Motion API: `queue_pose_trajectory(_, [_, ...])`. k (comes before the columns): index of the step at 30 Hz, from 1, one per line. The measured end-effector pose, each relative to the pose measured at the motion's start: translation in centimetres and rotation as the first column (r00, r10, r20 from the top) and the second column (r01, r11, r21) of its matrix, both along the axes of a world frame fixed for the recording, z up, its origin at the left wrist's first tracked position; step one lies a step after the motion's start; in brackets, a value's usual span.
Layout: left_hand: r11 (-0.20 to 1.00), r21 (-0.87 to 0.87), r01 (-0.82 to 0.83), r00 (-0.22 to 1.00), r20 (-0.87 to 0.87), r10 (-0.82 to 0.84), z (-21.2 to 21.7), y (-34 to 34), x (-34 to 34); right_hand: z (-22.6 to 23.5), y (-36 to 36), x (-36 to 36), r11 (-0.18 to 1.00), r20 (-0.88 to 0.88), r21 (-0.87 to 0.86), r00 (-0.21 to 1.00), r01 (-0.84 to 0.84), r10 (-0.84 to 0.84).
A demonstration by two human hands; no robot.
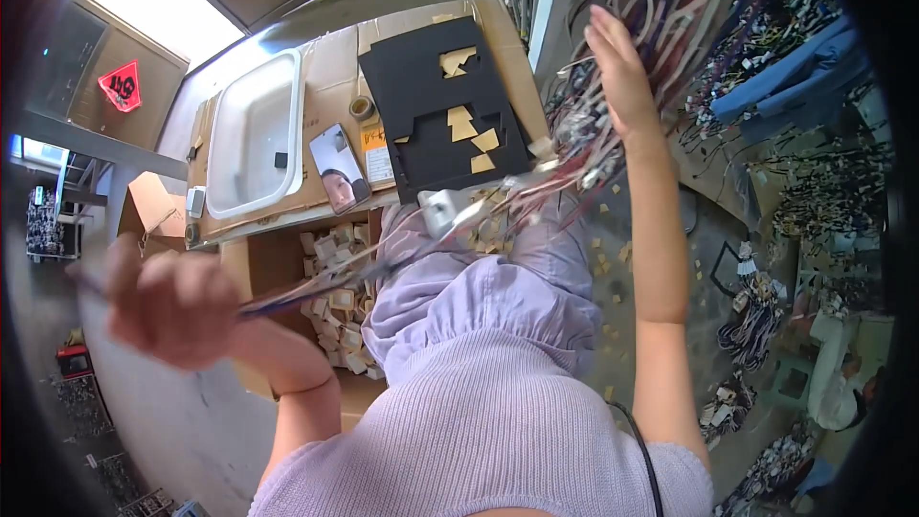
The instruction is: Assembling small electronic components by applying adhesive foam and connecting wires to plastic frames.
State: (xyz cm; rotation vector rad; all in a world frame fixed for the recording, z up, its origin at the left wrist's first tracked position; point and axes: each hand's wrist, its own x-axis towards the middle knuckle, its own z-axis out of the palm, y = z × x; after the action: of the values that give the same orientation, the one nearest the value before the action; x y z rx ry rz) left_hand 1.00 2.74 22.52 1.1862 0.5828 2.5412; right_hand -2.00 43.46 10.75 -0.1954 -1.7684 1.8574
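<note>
My left hand [172, 306], blurred by motion, is closed around one end of a few thin wires [325, 280] at the left. They stretch across my lap, with a white connector [443, 213] along them, toward a big wire bundle. That bundle [670, 38] of white, red and dark wires with small pale connectors hangs at the upper right. Against its left side lies my right hand [622, 77], fingers straight and flat, not wrapped round it. The wires partly hide its thumb side.
On a cardboard-covered table are a white tub [257, 201], a phone [339, 168], a tape roll [361, 106] and a black board [412, 67] with cut-outs. Below its edge, a carton holds white connectors [337, 302]. More wire bundles [828, 191] lie at the right, near a blue cloth [790, 77].
</note>
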Motion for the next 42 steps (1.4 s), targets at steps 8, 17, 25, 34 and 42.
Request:
queue_pose_trajectory(8, [0.837, -0.515, -0.184, 0.958, 0.098, 0.270, -6.8, -10.1, 0.6, -6.8, 4.7, 2.7, 0.740, 0.096, 0.662, 0.967, 0.116, -0.237])
queue_pose_trajectory(17, [0.276, -0.959, -0.065, 0.961, 0.015, 0.277, -14.2, 0.9, 1.4, -8.9, 3.5, 6.2, 0.596, 0.044, 0.761, 0.896, 0.257, -0.442])
queue_pose_trajectory(25, [0.187, -0.982, -0.023, 0.941, 0.042, 0.337, -20.9, 1.9, -0.2, -9.9, 0.2, 7.6, 0.606, 0.144, 0.789, 0.928, 0.103, -0.345])
queue_pose_trajectory(34, [0.357, -0.911, -0.206, 0.888, -0.021, 0.459, -22.6, -0.6, -0.3, -9.6, -2.8, 8.2, 0.659, 0.198, 0.750, 0.937, 0.044, -0.288])
queue_pose_trajectory(42, [0.329, -0.918, -0.220, 0.898, -0.058, 0.437, -22.1, 1.2, -0.6, -10.7, -1.9, 10.4, 0.602, 0.119, 0.783, 0.913, 0.155, -0.390])
